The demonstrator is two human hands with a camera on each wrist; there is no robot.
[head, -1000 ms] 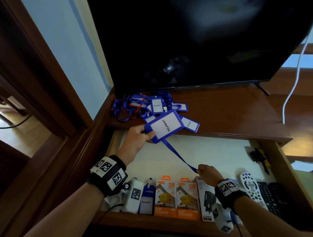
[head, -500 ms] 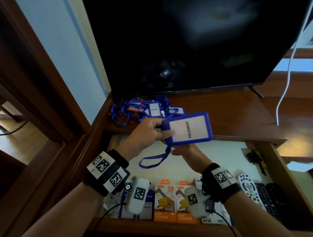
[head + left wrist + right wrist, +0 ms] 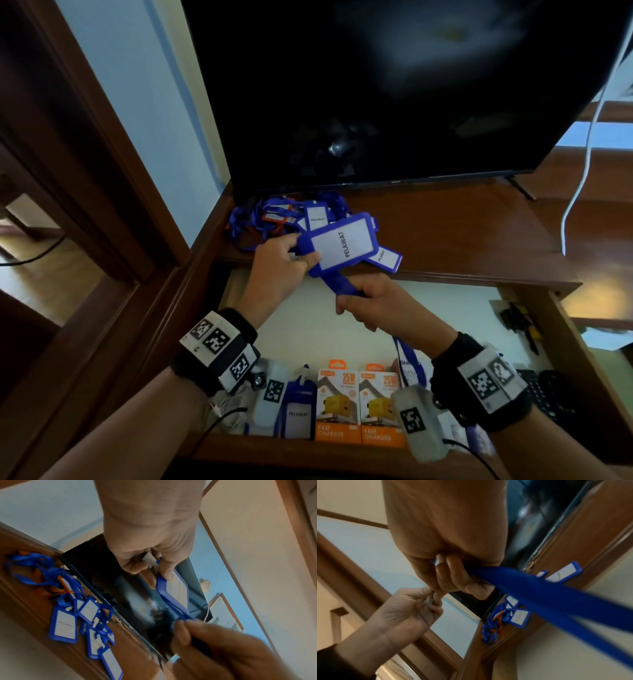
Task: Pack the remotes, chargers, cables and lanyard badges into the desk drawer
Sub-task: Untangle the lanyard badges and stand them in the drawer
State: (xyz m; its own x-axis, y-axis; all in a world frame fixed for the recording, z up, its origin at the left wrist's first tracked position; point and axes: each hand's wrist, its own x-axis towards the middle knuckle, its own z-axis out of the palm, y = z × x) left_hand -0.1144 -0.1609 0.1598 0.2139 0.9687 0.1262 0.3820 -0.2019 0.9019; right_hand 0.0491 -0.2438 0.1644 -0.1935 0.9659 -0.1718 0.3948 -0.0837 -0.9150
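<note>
The left hand (image 3: 274, 270) is pinching one short edge of a blue badge (image 3: 342, 243), thumb on the front and fingers behind, and is holding it in the air just above the front edge of the desk top (image 3: 455, 236). The right hand (image 3: 373, 301) is closing around the blue strap (image 3: 337, 286) just under the badge; the rest of the strap is hanging down from this fist into the open drawer (image 3: 455, 308). The two hands are almost touching. A pile of badges (image 3: 291, 219) is lying on the desk top behind the left hand, near the TV (image 3: 394, 92), and one more badge (image 3: 385, 258) is sitting right at the desk edge. At the front wall of the drawer, two orange charger boxes (image 3: 358, 407) are standing side by side, with a badge (image 3: 297, 411) on their left. Dark remotes (image 3: 544, 394) are lying at the right side of the drawer. The pale drawer floor behind the boxes is staying bare under the hands
</note>
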